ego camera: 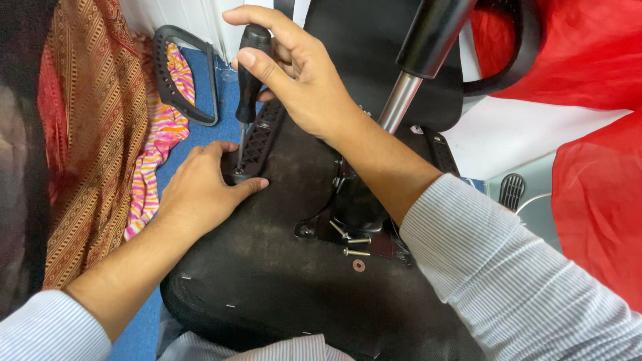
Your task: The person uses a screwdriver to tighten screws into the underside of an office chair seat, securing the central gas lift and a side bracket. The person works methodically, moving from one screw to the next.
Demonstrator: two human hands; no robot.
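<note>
Right hand point(304, 80) grip on screwdriver point(249, 73), left hand point(200, 190) steadying seat underside point(267, 267)

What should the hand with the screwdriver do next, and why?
Probably turn the screwdriver in place. The right hand grips its black handle upright, the tip sits down at the armrest bracket on the upturned chair seat, and the left hand presses beside the tip to steady it.

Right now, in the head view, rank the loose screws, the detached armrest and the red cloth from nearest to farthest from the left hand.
1. Detached armrest: on the floor, above the left hand.
2. Loose screws: right, on the seat underside by the mechanism plate.
3. Red cloth: far right.
</note>
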